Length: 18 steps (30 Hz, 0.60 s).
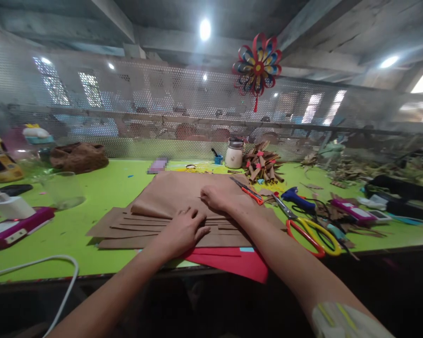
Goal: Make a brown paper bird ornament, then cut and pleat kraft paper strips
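Note:
A stack of brown kraft paper [183,188] lies before me on the green table, its top sheet folded over and its lower layers fanned out. My left hand [185,230] rests on the near layers of the stack, fingers spread and slightly bent. Beyond it, my right hand [215,197] is closed in a pinch low over the folded sheet; a thin dark tip shows at its fingers, too small to name. Small orange-handled scissors [251,193] lie on the paper just past the right hand. Red paper [232,263] sticks out beneath the stack at the table's edge.
Large scissors with red and yellow handles [308,232] and a blue glue gun [298,199] lie right. Behind stand a white jar [234,154] and a pile of rolled brown paper pieces [264,164]. A clear cup [65,190] and purple power strip [21,230] are left.

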{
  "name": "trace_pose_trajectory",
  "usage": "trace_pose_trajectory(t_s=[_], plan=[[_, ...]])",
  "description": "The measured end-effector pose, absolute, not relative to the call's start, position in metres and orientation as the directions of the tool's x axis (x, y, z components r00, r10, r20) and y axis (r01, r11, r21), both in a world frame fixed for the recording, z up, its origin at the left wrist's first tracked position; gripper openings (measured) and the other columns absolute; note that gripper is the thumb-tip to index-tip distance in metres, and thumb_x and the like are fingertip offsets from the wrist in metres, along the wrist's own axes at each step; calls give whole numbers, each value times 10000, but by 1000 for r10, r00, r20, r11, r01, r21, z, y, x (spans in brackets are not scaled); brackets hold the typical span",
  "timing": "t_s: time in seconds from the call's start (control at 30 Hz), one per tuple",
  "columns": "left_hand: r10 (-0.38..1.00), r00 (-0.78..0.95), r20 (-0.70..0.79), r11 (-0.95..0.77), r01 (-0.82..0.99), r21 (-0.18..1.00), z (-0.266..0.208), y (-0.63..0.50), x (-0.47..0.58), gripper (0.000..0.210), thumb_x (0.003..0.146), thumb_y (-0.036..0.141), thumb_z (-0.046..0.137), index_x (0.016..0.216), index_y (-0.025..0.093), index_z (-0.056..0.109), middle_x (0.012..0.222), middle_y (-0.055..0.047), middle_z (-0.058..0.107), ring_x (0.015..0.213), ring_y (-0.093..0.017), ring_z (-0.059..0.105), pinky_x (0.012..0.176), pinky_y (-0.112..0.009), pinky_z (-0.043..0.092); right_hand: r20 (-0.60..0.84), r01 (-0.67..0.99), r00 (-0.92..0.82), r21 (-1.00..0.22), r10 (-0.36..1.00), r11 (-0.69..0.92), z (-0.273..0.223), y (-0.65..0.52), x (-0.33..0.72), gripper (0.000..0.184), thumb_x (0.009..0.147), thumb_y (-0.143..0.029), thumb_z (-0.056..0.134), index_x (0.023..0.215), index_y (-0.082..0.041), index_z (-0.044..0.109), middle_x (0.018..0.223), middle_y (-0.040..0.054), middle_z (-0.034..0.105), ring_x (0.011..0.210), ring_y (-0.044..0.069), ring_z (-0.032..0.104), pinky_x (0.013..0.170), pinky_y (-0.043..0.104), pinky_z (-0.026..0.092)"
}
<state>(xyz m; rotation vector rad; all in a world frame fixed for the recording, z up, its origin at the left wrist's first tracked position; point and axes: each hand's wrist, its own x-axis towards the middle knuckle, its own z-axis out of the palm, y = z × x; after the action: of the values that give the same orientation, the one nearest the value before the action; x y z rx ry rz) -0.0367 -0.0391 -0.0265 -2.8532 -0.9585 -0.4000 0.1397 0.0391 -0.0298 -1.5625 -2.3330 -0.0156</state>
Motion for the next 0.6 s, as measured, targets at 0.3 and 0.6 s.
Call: trace_pose_trajectory(t_s=[0.3, 0.6], plan=[[582, 753, 306, -776, 627, -66, -34, -39, -37, 411, 907, 477, 333, 1105, 201, 565, 1115, -128, 557, 1112, -286, 463, 928, -442, 359, 299, 889, -318, -235, 900, 392, -41, 49, 142, 99, 837, -190, 528, 829, -128, 604, 769, 34, 599, 665, 105, 438, 623, 210, 315], [585, 755, 296, -778, 625, -57, -32, -43, -37, 391, 912, 457, 332, 1075, 201, 579, 1153, -120, 515, 1070, -273, 472, 927, -436, 359, 307, 885, -339, -216, 889, 412, -41, 45, 144, 126, 861, -220, 496, 836, -133, 583, 816, 51, 610, 694, 114, 456, 620, 212, 320]])
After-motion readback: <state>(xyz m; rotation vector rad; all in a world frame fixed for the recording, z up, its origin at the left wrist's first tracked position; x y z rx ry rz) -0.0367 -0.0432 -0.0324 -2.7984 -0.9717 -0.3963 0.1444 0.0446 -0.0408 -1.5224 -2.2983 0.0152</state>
